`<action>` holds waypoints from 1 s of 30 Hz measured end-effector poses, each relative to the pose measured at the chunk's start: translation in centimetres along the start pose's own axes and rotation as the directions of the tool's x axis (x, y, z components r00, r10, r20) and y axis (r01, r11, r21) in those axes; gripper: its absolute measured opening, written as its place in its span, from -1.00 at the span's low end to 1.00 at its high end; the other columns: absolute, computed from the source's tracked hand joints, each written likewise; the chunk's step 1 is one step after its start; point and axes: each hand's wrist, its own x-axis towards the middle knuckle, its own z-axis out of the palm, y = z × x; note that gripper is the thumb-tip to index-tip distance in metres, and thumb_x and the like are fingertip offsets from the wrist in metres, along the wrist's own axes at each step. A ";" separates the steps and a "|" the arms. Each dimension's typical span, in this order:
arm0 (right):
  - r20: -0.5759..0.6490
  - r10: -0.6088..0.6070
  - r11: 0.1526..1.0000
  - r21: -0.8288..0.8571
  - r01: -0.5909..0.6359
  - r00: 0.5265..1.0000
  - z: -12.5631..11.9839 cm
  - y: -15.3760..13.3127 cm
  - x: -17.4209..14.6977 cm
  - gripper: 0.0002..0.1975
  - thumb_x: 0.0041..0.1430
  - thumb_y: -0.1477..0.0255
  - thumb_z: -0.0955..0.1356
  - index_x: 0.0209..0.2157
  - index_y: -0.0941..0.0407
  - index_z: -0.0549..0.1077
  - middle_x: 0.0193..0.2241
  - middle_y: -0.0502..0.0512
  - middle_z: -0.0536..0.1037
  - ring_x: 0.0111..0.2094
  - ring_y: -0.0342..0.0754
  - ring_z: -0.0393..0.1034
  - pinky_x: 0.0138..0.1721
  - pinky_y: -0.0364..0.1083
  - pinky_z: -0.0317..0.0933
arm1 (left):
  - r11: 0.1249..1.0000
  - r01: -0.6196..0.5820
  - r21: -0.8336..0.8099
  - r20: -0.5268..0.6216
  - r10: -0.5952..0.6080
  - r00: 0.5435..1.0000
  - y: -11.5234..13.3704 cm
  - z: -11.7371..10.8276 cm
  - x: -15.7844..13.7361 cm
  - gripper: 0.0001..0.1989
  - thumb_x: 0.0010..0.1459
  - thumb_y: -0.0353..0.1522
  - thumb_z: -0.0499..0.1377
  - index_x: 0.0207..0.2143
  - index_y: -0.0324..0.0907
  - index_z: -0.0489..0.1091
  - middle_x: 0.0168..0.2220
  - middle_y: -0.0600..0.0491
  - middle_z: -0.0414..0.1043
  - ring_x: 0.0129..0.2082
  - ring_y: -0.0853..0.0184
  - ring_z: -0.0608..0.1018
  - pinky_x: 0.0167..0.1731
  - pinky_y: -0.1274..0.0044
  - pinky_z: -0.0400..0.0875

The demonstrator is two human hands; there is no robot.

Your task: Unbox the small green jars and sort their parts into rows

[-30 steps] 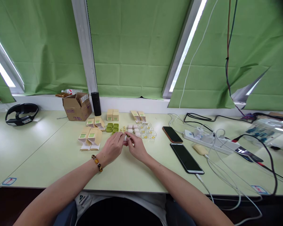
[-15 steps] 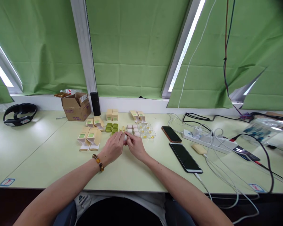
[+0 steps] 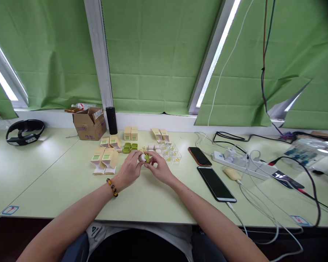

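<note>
Between the fingertips of both hands is a small rounded piece [image 3: 144, 158], white on its left side and green on its right. My left hand [image 3: 130, 168], with a beaded bracelet on the wrist, is closed on the white side. My right hand [image 3: 160, 169] pinches the green side; the fingers hide part of the piece. Just beyond the hands stand green square cups [image 3: 127, 149], tiny yellow pieces [image 3: 143, 148] and pale pink-white cylinders [image 3: 151, 147]. Clear containers [image 3: 168, 158] with yellow bits inside are grouped to their right.
Cream boxes with green squares [image 3: 109, 156] stand left of the hands, more cream boxes [image 3: 130, 133] behind. To the right lie two phones [image 3: 216, 183], a power strip [image 3: 240, 163] and loose cables. A cardboard box [image 3: 89, 125], black cylinder [image 3: 111, 120] and black headset [image 3: 25, 131] are farther left.
My hands have parted slightly, the right one turning, and the white-and-green piece now shows between the fingertips. Before, only a bit of white was visible. The view has shifted slightly.
</note>
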 end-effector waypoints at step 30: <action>-0.177 0.110 0.965 -0.215 -0.147 0.978 -0.7 0.7 0.0 -0.62 0.26 0.19 0.39 0.00 0.12 0.56 -0.21 0.16 0.67 -0.41 -0.05 0.46 -0.37 -0.07 0.34 | 0.043 0.323 -0.946 0.220 -0.647 0.730 -3.3 -0.6 2.0 -0.79 0.41 -0.27 0.16 -0.12 -0.24 0.45 -0.07 -0.19 0.60 -0.09 0.21 0.67 0.14 0.22 0.51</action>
